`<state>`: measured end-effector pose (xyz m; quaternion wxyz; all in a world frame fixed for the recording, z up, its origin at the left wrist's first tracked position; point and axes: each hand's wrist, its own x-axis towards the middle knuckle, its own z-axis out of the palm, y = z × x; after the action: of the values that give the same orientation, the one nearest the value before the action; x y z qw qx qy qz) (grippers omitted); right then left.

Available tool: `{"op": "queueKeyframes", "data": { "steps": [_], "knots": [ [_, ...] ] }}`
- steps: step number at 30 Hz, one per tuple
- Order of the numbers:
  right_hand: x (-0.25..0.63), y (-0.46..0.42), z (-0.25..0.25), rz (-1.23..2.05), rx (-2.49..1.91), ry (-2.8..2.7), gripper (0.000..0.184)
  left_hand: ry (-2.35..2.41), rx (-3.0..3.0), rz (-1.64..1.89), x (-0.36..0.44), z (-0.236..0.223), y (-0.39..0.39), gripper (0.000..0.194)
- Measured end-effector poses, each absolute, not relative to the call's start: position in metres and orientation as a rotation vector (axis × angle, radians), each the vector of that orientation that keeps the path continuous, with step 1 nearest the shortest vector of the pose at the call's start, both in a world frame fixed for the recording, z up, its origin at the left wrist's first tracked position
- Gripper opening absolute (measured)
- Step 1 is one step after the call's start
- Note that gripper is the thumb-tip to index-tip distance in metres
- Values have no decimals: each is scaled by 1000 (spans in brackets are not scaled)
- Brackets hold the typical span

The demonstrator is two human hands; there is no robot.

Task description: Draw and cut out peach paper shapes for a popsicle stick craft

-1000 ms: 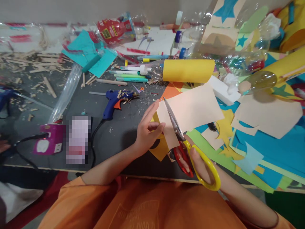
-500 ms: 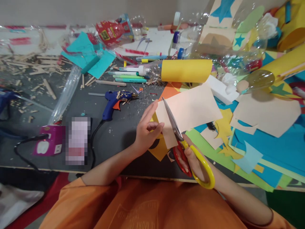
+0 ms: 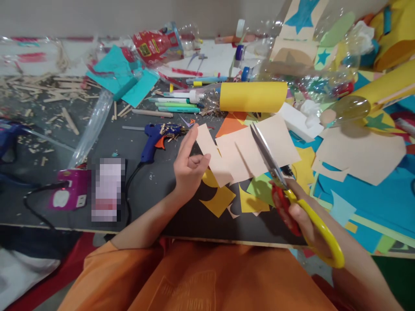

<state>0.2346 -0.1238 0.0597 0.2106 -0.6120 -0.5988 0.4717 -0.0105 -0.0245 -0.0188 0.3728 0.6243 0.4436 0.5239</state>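
Observation:
A narrow strip of pale peach paper (image 3: pixel 216 162) hangs at an angle from my left hand (image 3: pixel 191 168), caught between thumb and fingers. Just right of it lies the larger peach sheet (image 3: pixel 246 151), with a gap between the two. My right hand (image 3: pixel 303 216) grips scissors (image 3: pixel 270 155) with one red and one yellow handle. Their blades are nearly closed and point up and left over the right part of the sheet, casting a shadow on it. Yellow paper scraps (image 3: pixel 220 201) rest on the table below the strip.
A blue glue gun (image 3: pixel 151 140) lies left of my left hand, its cord running past a blurred phone-like object (image 3: pixel 106 190). Behind the sheet are a bottle wrapped in yellow paper (image 3: pixel 253 96) and several markers (image 3: pixel 177 103). Coloured paper (image 3: pixel 366 190) covers the right side.
The strip has come away from the larger sheet and moved left with my left hand. My right hand has drawn the scissors off to the right.

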Motion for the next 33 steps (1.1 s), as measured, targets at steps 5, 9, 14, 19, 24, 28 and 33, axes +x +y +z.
{"op": "queueKeyframes", "data": {
  "steps": [5,9,14,19,24,28,33],
  "knots": [
    [250,-126,56,757,-2323,-1895,61,1174,1564,1391,-11,-24,-18,58],
    [250,-129,40,539,-2440,-1974,56,1156,1531,1376,-6,-25,-20,58],
    [247,-119,31,414,-2479,-2049,40,1192,1504,1323,-4,-22,-23,59],
    [244,-105,30,363,-2491,-2033,33,1188,1529,1257,-6,-22,-22,61],
    [251,-105,37,280,-2375,-2123,43,1170,1489,1168,-6,-22,-22,63],
    [251,-101,55,124,-2372,-2141,41,1128,1483,1120,-4,-20,-23,60],
    [230,-81,54,362,-1918,-2111,33,1057,1480,1069,2,-7,-24,61]
  ]
}}
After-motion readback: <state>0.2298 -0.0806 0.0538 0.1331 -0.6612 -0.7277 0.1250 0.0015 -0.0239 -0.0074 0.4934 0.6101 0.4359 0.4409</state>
